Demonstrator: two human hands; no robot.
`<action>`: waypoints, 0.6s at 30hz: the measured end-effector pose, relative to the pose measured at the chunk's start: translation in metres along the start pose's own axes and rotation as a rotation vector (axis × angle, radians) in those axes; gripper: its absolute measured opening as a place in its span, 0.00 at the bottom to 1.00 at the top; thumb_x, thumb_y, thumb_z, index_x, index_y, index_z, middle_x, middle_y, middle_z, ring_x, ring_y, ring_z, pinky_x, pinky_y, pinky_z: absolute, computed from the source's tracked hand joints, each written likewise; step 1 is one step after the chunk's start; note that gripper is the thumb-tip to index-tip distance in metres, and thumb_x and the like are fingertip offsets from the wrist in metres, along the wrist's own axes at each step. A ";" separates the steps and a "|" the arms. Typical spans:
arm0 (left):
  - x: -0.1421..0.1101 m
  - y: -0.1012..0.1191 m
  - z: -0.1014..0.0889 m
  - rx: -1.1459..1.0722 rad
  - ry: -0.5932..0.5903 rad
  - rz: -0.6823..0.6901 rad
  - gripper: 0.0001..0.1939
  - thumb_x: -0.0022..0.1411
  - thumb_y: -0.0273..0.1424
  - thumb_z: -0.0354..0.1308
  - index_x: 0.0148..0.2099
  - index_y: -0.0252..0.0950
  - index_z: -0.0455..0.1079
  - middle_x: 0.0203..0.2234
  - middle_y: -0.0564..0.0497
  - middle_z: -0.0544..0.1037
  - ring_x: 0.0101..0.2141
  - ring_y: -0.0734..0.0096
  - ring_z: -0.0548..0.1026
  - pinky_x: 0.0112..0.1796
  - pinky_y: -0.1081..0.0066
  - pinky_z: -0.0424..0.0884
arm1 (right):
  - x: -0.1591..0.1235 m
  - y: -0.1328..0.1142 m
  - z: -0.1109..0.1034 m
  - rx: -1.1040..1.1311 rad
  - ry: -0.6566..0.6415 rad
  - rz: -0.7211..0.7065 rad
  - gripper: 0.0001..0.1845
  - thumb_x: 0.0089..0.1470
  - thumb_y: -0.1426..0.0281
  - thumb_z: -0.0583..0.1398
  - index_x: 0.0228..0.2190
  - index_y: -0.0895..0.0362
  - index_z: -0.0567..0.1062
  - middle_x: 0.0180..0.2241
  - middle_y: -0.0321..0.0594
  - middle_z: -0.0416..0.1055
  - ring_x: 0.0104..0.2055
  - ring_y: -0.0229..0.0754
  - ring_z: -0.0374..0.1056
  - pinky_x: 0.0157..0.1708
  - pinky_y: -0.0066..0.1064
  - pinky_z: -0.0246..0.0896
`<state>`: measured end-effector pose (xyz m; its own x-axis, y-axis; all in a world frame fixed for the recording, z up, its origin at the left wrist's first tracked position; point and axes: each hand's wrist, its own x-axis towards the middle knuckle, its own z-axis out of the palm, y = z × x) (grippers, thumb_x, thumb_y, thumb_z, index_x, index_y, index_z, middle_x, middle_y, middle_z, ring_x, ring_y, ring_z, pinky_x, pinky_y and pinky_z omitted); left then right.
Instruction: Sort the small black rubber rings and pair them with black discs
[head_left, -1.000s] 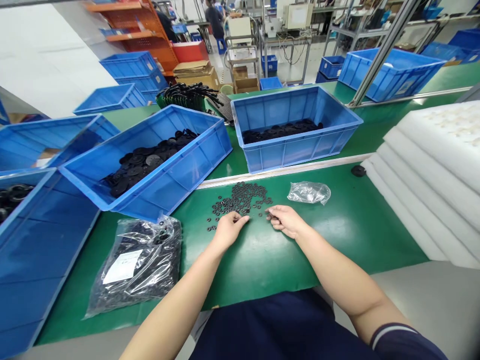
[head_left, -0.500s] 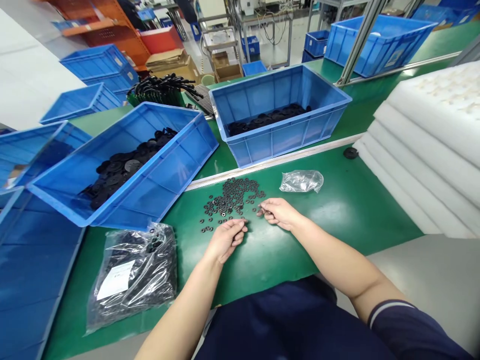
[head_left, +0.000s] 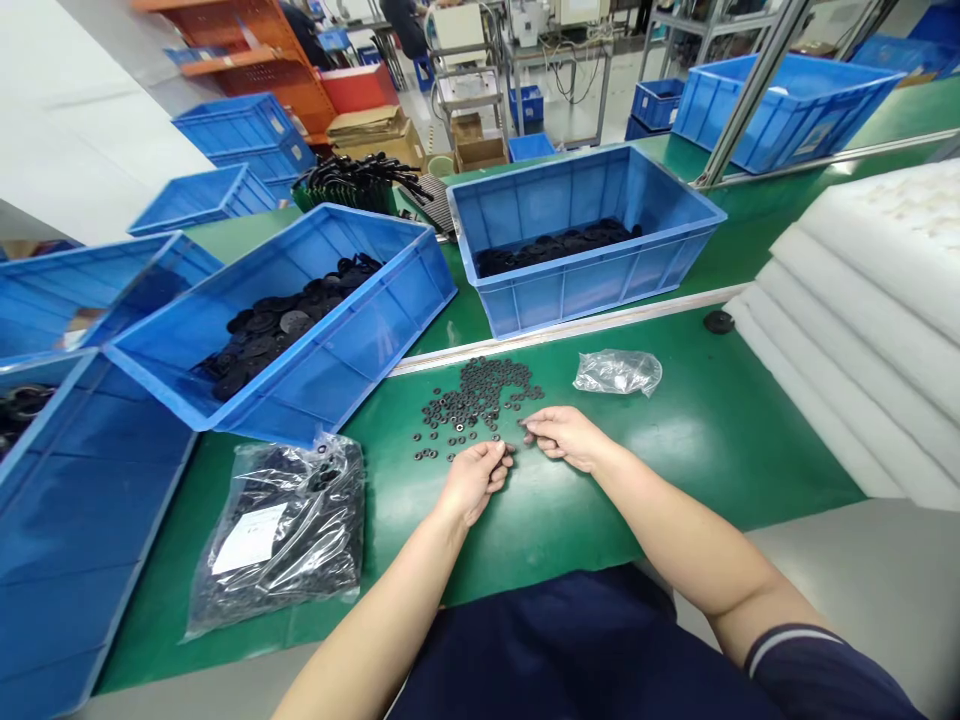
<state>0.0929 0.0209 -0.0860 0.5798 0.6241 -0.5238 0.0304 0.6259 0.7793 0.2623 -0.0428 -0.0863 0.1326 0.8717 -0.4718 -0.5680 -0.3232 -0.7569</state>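
Note:
A loose heap of small black rings (head_left: 480,398) lies on the green bench (head_left: 675,440) in front of me. My left hand (head_left: 476,478) rests at the near edge of the heap, its fingers curled shut around some of the rings. My right hand (head_left: 564,436) sits just right of it, fingertips pinched together at the heap's edge on something too small to name. The two hands are almost touching.
Two blue bins (head_left: 300,300) (head_left: 585,225) with black discs stand behind the heap. A full plastic bag of black parts (head_left: 281,530) lies left, a small empty bag (head_left: 619,372) right. White foam sheets (head_left: 870,300) are stacked at right. More blue bins (head_left: 67,520) line the left.
My left hand pulled back from the heap and curled its fingers closed. My right hand stayed at the heap's near edge. The camera shifted slightly.

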 end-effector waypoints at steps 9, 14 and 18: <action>-0.001 0.004 0.007 0.012 0.039 -0.008 0.22 0.38 0.39 0.73 0.30 0.29 0.70 0.23 0.47 0.75 0.16 0.86 0.58 0.16 0.81 0.45 | -0.002 0.002 0.003 -0.054 -0.022 -0.019 0.16 0.37 0.70 0.69 0.31 0.65 0.77 0.18 0.35 0.66 0.18 0.27 0.51 0.15 0.22 0.36; 0.002 0.004 0.012 0.024 0.043 0.016 0.23 0.37 0.40 0.73 0.27 0.29 0.68 0.21 0.50 0.74 0.16 0.86 0.58 0.15 0.81 0.47 | 0.000 0.013 0.006 -0.280 0.012 -0.118 0.13 0.37 0.70 0.68 0.29 0.61 0.75 0.17 0.31 0.66 0.15 0.27 0.50 0.14 0.22 0.40; 0.003 0.002 0.014 0.050 0.046 0.047 0.22 0.39 0.40 0.72 0.26 0.29 0.68 0.21 0.51 0.73 0.16 0.86 0.59 0.15 0.80 0.47 | 0.003 0.018 0.006 -0.430 0.052 -0.231 0.08 0.39 0.70 0.66 0.25 0.60 0.74 0.21 0.36 0.72 0.18 0.30 0.57 0.18 0.23 0.50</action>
<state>0.1061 0.0177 -0.0813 0.5436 0.6740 -0.5002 0.0453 0.5715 0.8193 0.2475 -0.0436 -0.0985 0.2625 0.9225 -0.2829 -0.1333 -0.2557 -0.9575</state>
